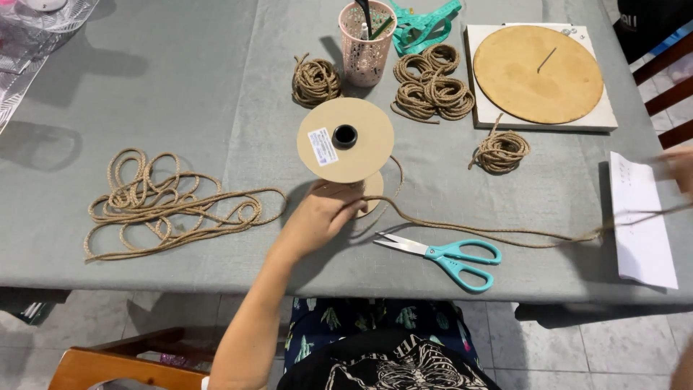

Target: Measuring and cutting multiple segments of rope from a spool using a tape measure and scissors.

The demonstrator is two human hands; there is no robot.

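This looks like a home dining room turned into a craft corner. A worktop covered in grey cloth [180,87] stands on a pale tiled floor [577,347], with brown wooden chairs [108,365] pulled up around it. Handicraft supplies are spread out: coils of tan braided cord [433,83], a cardboard cord spool [345,141], teal-handled scissors [451,256] and a pink speckled tool cup [366,45].

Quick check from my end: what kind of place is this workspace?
Likely a home craft table, not a workshop. A grey cloth covers it, with coils of tan cord, a cardboard spool steadied by the left hand, teal scissors, and wooden chairs on tiled floor.
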